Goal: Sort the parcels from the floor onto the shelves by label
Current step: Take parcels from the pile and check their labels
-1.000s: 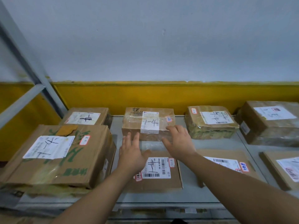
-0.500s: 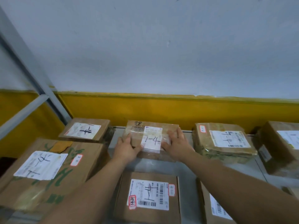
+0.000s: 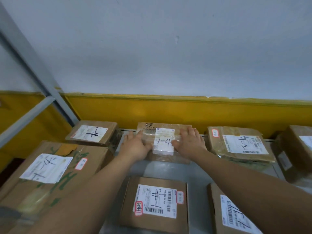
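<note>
Wide and flat, the left grip (image 3: pixel 135 146) and the right grip (image 3: pixel 189 144), 2 bare hands, rest on top of the taped parcel (image 3: pixel 166 159) with fingers nearly straight, 1 on each side of its white label (image 3: pixel 163 142), which reads 1-4; the left fingers reach over the parcel's left edge. This parcel sits at the middle of the back edge of the grey shelf (image 3: pixel 197 173), close to the yellow wall band (image 3: pixel 168 110).

The shelf holds 6 more parcels, all closed, so their contents cannot be seen. Near the back left corner is a small brown box (image 3: pixel 94 132), and in front of it, along the left edge, a large carton (image 3: pixel 50 174) with green print and a white label. At the front edge lie a flat box (image 3: pixel 155 203) with a barcode label, under the left forearm's line, and a second flat box (image 3: pixel 236 215) partly hidden by the right forearm. Along the back edge to the right are a plastic-wrapped parcel (image 3: pixel 239 144) and, at the far right, a taller box (image 3: pixel 298 149) cut off by the frame
</note>
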